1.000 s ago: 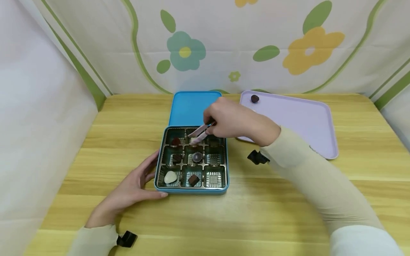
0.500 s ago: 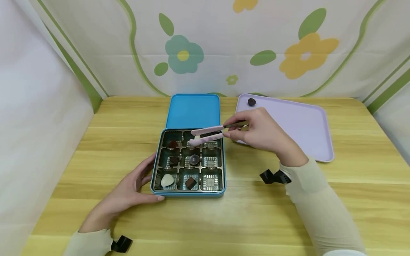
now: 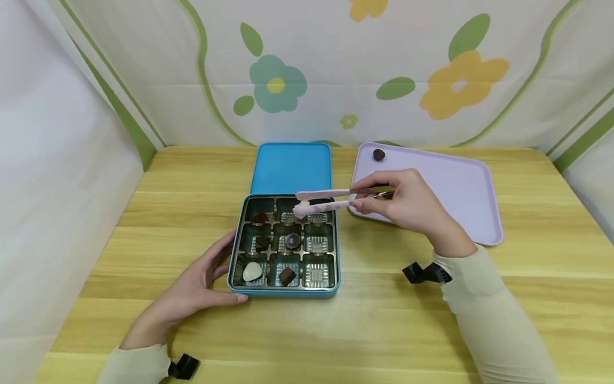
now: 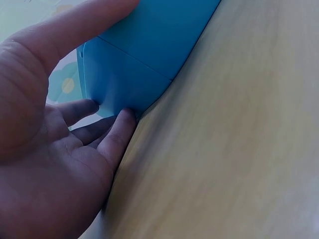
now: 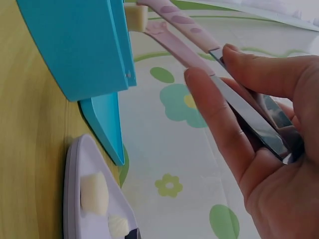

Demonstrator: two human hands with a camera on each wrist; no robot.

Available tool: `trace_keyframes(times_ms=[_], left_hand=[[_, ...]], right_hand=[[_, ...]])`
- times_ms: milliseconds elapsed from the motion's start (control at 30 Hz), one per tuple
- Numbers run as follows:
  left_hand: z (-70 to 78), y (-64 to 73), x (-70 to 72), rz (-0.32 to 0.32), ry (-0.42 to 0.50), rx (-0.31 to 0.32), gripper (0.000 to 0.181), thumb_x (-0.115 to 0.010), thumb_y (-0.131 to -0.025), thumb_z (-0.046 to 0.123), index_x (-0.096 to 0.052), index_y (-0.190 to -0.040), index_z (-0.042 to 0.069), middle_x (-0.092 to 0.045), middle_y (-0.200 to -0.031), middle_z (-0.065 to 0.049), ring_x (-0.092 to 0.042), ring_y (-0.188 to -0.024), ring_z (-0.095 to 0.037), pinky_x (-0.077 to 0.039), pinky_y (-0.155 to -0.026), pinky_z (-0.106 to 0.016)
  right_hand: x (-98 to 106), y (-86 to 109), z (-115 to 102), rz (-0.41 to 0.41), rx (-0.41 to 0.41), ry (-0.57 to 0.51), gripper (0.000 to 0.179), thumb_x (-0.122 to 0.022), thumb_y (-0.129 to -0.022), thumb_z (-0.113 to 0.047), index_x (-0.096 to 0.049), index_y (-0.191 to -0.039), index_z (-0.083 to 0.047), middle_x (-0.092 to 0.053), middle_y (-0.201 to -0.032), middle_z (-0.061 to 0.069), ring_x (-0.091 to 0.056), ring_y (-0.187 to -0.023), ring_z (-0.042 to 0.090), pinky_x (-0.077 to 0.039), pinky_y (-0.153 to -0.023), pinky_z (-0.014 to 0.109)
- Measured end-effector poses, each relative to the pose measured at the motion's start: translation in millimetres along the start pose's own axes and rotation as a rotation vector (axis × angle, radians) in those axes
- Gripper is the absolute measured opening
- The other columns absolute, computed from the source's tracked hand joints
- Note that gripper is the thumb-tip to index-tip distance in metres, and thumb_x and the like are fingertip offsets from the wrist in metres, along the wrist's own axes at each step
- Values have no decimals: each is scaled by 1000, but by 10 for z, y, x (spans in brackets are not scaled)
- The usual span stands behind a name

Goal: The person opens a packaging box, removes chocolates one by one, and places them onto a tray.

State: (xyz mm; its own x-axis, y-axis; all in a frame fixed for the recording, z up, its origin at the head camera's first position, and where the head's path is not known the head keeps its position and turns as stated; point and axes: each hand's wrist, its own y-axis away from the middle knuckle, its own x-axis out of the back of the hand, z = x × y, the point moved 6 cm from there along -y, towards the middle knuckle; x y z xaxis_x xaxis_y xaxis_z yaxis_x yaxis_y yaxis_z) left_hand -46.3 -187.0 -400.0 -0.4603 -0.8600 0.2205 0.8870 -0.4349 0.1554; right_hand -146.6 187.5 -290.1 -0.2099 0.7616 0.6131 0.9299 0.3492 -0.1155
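Observation:
My right hand (image 3: 405,200) holds metal tongs (image 5: 249,112) with pink tips, to the right of a blue tin (image 3: 283,293). At the tips (image 3: 299,210), over the tin's back row, is a cream-coloured chocolate (image 5: 135,17); the right wrist view shows it above the rim. My left hand (image 3: 189,290) grips the tin's front left corner, thumb along the front and fingertips on the left side. In the tin's divided liner lie a reddish-brown truffle (image 3: 260,218), a dark chocolate (image 3: 261,244), a dark dome (image 3: 292,241), a white chocolate (image 3: 251,271) and a brown square (image 3: 288,276).
A blue lid (image 3: 292,168) lies behind the tin. A lilac tray (image 3: 455,184) at the back right carries a dark chocolate (image 3: 379,154) and two pale chocolates (image 5: 94,194), seen in the right wrist view. A patterned cloth (image 3: 336,80) hangs behind the table.
My right hand has drawn back to the right, and the tongs have come up from the tin's back middle compartment with the cream-coloured chocolate at their tips. My left hand stays at the corner.

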Motion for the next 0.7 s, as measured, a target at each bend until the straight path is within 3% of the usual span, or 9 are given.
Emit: trace_keyframes(times_ms=[133,233,367,567,700], left_hand=[[6,39,17,7,-19,-23,120,-94,-81,8,-20,-173,27,-28,-177,-16,-43,-151,-2,-41,-114,-9],[12,76,26,19,-22,-33,121,-94,-81,7,-19,-174,26,-26,-178,-16,-39,-150,7,-41,-114,-9],[17,102,43,32,-11,-24,121,-94,-81,6,-20,-174,27,-26,-178,-16,-37,-150,8,-39,-114,-7],[22,84,57,29,-4,-22,120,-93,-81,6,-20,-174,27,-27,-177,-15,-37,-150,7,-39,-114,-7],[23,81,47,19,-10,-35,121,-93,-81,5,-18,-174,24,-27,-177,-17,-39,-149,8,-39,-114,-7]], right_hand=[[58,70,42,29,-18,-61,20,-87,-92,-15,-85,-111,-16,-83,-95,2,-75,-84,7,-61,-75,20],[102,107,91,43,-34,-157,22,-85,-94,-11,-83,-115,-8,-83,-95,4,-79,-83,8,-66,-78,23],[187,133,206,87,-70,-302,26,-81,-96,-5,-78,-120,3,-83,-96,4,-82,-81,15,-68,-83,30],[379,208,450,224,-182,-402,31,-84,-94,-10,-77,-121,4,-84,-97,0,-82,-78,15,-67,-85,28],[510,307,623,306,-197,-466,31,-84,-93,-7,-77,-121,7,-84,-98,0,-82,-76,15,-67,-80,29]])
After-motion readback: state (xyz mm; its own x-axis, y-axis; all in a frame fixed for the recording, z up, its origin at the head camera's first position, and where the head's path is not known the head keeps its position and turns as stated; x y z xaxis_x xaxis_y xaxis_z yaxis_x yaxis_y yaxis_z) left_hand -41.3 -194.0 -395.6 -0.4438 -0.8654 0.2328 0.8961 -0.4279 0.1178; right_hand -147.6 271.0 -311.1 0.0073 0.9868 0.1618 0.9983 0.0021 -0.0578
